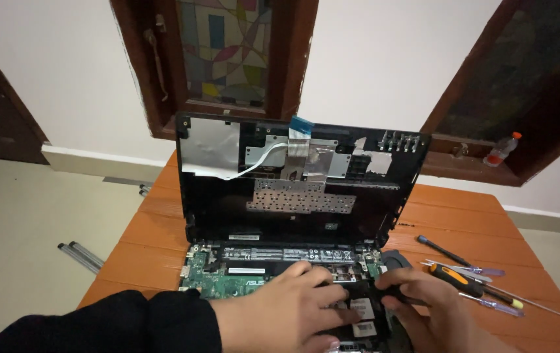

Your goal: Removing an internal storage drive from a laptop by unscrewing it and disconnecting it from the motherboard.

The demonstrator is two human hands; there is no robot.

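On the orange slatted wooden table [463,216], the opened black laptop [293,196] stands upright over its green circuit board [208,278]. The left hand [280,310] presses flat on the board, fingers spread, holding nothing; keeping it steady helps. The right hand [417,294] grips a black-handled screwdriver [394,287] beside it.

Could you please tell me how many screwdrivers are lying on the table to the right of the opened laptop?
About 5, in one cluster: a black one farthest back, a clear-handled one, an orange-and-black one, a thin yellow-tipped one, and a purple-handled one nearest. They overlap, so some may be hidden.
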